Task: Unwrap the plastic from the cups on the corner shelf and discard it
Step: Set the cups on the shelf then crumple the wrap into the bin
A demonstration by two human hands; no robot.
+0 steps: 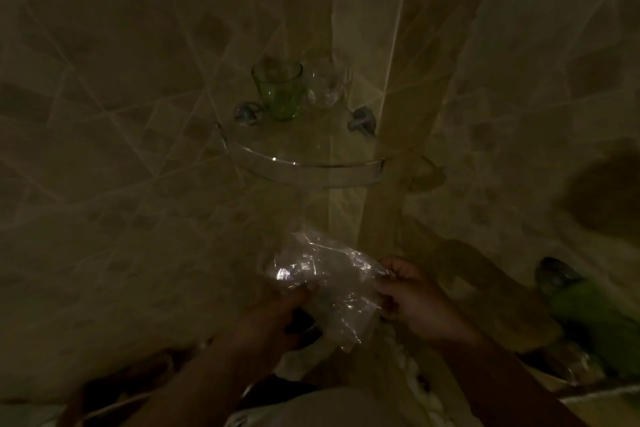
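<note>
In dim light a glass corner shelf (304,170) is fixed where two tiled walls meet. On it stand a green cup (278,92) and, to its right, a clear cup (325,87); I cannot tell whether plastic covers either. Below the shelf I hold a crumpled sheet of clear plastic wrap (325,281) between both hands. My left hand (277,315) grips its lower left part. My right hand (412,298) pinches its right edge. Whether a cup is inside the wrap is hidden.
Two metal brackets (247,113) (362,121) hold the shelf to the walls. At the lower right is a green object (595,315) with a shiny metal part above it. A pale fabric (325,406) fills the bottom centre.
</note>
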